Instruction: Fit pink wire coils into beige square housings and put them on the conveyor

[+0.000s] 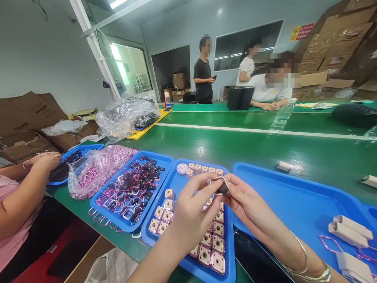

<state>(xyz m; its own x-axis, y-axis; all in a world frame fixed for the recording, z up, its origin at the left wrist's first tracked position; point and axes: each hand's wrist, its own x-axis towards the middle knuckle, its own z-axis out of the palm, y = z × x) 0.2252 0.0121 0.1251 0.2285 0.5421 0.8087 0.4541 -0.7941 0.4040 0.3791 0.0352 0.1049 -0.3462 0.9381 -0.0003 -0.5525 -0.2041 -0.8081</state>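
Note:
My left hand and my right hand meet above the middle blue tray. Between their fingertips is a small black piece with a pinkish metallic rim; both hands are closed on it, and the fingers hide part of it. Under them, the tray holds rows of square cream pieces with shiny pink edges and a centre hole. A round whitish item lies at that tray's far left corner. Metal bangles circle my right wrist.
A left blue tray holds black parts with pink loops. Beyond it lies a bag of pink pieces, near a co-worker's hands. The right blue tray holds cream blocks. A bottle stands across the green table.

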